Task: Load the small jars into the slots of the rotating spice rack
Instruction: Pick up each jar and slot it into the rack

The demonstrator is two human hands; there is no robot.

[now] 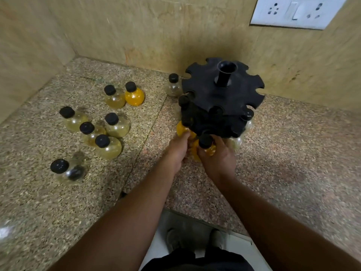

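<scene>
Speckled counter (58, 202), back corner: rack (222, 98) by wall. Right hand (216, 157) grips orange jar (207, 147), neck entering lower slot; left hand (178, 151) cups neighbouring jar, likely steadying. Spare jars (109, 147) wait left.

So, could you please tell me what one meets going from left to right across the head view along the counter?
Jar with dark contents → cluster of pale yellow jars → orange jar → clear jar by the rack → black spice rack, with both hands at its lower tier.
</scene>
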